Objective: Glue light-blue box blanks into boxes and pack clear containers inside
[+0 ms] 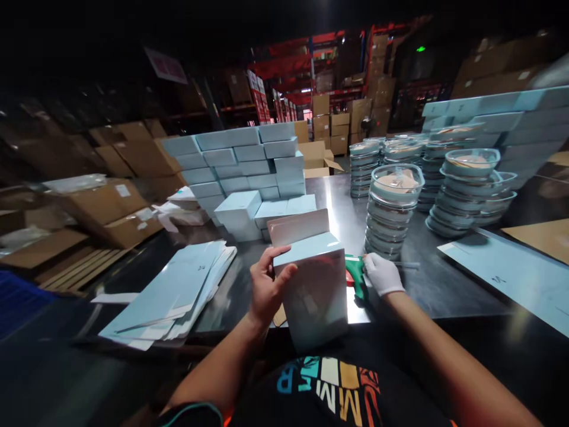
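Box [313, 279] stood upright at the near edge of the bench [427, 284], its flap up, my left hand [267, 284] gripping its side. My gloved right hand [381, 274] closed on a green tape dispenser [355, 274]. Finished boxes [249, 160] were stacked behind; flat ones [178, 284] lay unfolded.

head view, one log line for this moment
left hand grips pale blue box | right hand, gloved, on green tape dispenser | flap open

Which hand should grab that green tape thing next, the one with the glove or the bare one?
Probably the right hand, the gloved one. It already rests against the green tape dispenser on the table. The left hand is busy gripping the pale blue box, thumb on its top edge.
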A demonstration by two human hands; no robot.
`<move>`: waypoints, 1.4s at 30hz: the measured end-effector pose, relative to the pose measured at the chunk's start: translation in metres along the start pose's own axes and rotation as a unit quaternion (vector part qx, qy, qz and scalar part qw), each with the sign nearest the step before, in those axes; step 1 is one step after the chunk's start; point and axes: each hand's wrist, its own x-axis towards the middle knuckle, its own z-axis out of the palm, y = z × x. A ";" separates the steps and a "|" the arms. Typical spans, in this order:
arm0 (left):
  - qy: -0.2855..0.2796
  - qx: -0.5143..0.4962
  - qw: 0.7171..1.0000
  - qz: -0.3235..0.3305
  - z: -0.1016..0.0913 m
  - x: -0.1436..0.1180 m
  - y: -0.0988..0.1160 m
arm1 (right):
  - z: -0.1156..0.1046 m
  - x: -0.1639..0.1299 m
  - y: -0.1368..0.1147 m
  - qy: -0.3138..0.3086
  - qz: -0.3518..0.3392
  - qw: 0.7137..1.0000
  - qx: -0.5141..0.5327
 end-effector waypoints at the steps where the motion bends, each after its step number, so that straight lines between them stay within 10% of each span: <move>1: -0.003 0.001 1.000 0.004 0.002 0.000 -0.001 | -0.004 -0.004 -0.007 0.010 -0.015 0.999 0.037; 7: -0.042 0.013 0.996 0.073 0.016 -0.008 -0.007 | -0.012 -0.041 -0.069 -0.066 -0.150 0.908 0.387; 17: -0.040 -0.113 0.983 0.136 0.017 -0.006 -0.035 | -0.022 -0.050 -0.029 -0.078 -0.342 0.898 0.265; 23: -0.192 -0.079 0.953 0.219 0.005 0.004 -0.019 | -0.030 -0.070 -0.036 -0.121 -0.401 0.878 0.232; 31: -0.201 -0.046 0.954 0.216 -0.005 0.008 -0.012 | -0.020 -0.069 -0.039 -0.084 -0.452 0.865 0.202; 38: -0.413 0.161 0.853 0.276 -0.031 0.034 0.027 | -0.014 -0.071 -0.056 -0.069 -0.581 0.810 0.037; 42: -0.305 0.195 0.898 0.250 -0.048 0.032 0.029 | -0.060 -0.030 -0.070 0.014 -0.552 0.833 -0.039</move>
